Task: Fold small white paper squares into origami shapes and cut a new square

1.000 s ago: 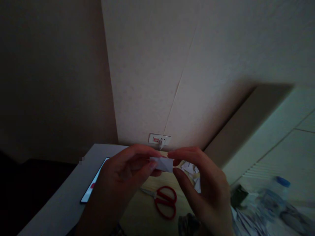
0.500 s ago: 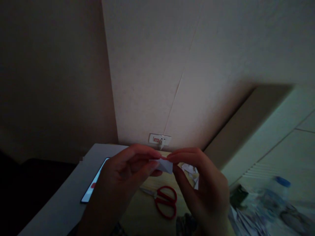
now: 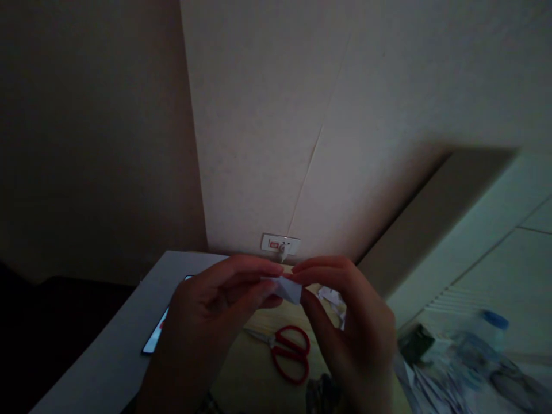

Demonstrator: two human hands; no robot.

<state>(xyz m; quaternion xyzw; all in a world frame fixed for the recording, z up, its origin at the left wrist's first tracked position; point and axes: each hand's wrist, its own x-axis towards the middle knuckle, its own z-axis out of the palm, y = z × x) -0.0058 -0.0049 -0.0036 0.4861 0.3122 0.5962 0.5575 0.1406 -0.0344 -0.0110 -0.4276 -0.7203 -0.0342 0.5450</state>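
Both my hands are raised in front of me in dim light, pinching a small folded piece of white paper point(image 3: 288, 288) between them. My left hand point(image 3: 211, 313) grips its left end with thumb and fingers closed. My right hand point(image 3: 349, 328) pinches its right end, index finger on top and thumb beneath. Red-handled scissors point(image 3: 288, 349) lie on the wooden surface just below my hands.
A phone with a lit screen point(image 3: 156, 339) lies on the grey ledge point(image 3: 112, 356) at left. A wall socket point(image 3: 280, 244) sits behind my hands. Paper scraps point(image 3: 333, 298) lie near my right hand. A clear bottle with a blue cap point(image 3: 483, 333) lies among clutter at right.
My two hands have drawn a little closer together over the paper, so less of it shows. Nothing else has moved.
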